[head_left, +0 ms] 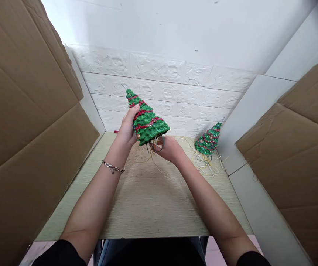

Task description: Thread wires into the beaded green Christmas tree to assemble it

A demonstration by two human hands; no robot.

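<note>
A small green Christmas tree figure (150, 125) with red garlands and gold beads is held tilted above the table, its clear tip toward the upper left. My left hand (128, 125) is closed round its left side, thumb on the front. Thin yellow and dark wires (152, 150) hang from the underside of its base. Just below that base, my right hand (168, 147) has its fingers curled in among the wires; the fingertips are partly hidden.
A second Christmas tree figure (208, 139) leans at the table's back right, with tangled pale wires (204, 164) beneath it. A small red object (116, 132) lies at the back left edge. Cardboard sheets (37, 111) flank the wooden table (147, 207); a white brick-patterned wall (159, 92) stands behind.
</note>
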